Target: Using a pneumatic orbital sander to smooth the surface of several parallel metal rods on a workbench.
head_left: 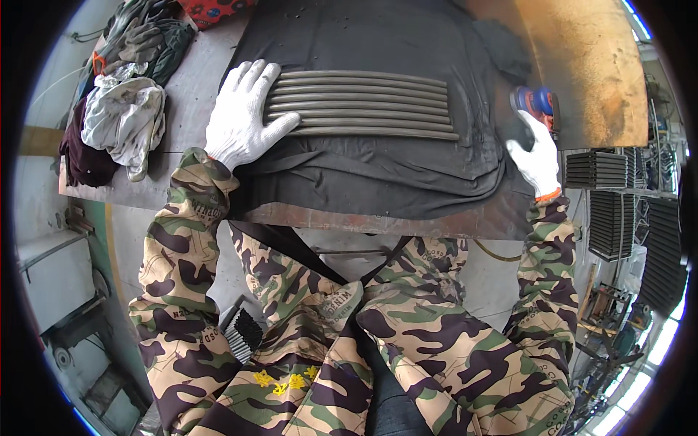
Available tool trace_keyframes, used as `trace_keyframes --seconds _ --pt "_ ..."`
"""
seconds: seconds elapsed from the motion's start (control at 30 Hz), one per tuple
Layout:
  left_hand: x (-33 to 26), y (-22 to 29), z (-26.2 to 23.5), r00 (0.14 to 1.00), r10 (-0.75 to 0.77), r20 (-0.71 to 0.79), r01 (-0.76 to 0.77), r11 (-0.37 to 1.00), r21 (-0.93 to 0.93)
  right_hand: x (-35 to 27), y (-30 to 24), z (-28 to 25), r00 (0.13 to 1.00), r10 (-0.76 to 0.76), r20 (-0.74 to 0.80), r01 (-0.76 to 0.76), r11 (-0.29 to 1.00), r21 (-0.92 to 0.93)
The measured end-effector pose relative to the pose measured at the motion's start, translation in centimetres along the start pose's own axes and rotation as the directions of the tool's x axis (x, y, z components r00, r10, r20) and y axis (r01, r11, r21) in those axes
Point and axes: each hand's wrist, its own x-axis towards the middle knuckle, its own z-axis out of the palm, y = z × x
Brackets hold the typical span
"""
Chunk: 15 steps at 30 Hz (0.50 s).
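Several dark grey metal rods (363, 102) lie side by side on a black cloth (349, 40) in front of me. Over their left ends rests my left hand (246, 116) in a white knitted glove, open, its fingers stretched away from me and the thumb spread along the near rods. Off to the right, my right hand (536, 154), in a white glove with an orange cuff, is open with thumb and fingers apart. Just beyond its fingertips sits a blue and red tool (536, 100); whether they touch it I cannot tell.
Crumpled rags (127, 120) and used gloves (144, 40) are heaped at the table's left. A brownish, dark-stained board (603, 80) covers the far right. Racks of dark rods (611, 221) stand beyond the right edge. A bristle brush (243, 330) shows below, beside my left sleeve.
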Motion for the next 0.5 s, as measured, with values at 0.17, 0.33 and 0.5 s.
trace_keyframes --seconds 0.17,0.33,0.5 --pt "0.1 0.1 0.2 0.998 0.034 -0.047 -0.035 0.999 -0.013 -1.1 0.1 0.5 0.959 0.273 0.078 -0.273 0.962 -0.016" --pt "0.0 -0.2 0.1 0.998 -0.039 0.054 0.039 0.999 0.01 -1.1 -0.3 1.0 0.974 0.213 0.079 -0.215 0.977 0.014" --pt "0.0 -0.2 0.1 0.998 -0.029 0.049 0.03 1.0 -0.005 -1.5 -2.6 0.6 0.984 -0.089 0.155 0.126 0.961 -0.247"
